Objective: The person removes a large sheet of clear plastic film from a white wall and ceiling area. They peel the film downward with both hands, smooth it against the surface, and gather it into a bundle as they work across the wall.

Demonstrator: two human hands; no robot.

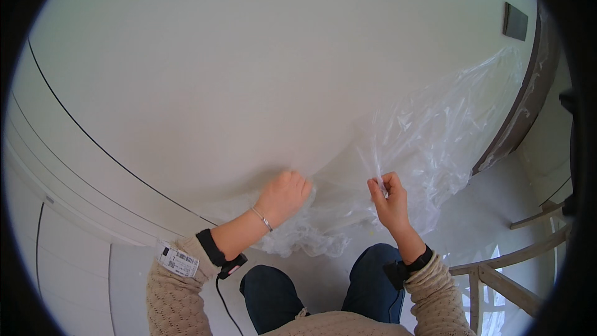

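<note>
Clear plastic film spreads over the lower right of a smooth pale wall, its upper corner reaching towards the dark frame. My right hand pinches a gathered fold of this film between thumb and fingers, drawing creases upward from the grip. My left hand is closed in a fist at the film's left edge, back of the hand towards me. Film runs out from beside its knuckles, though the fingertips are hidden. Below both hands the film's loose end lies crumpled near the floor, in front of my knees.
A dark square wall plate sits at the upper right. Beside it curves a dark brown frame with film scraps on it. A wooden stand occupies the lower right. White grooved panels line the left. Cables hang from both wrist straps.
</note>
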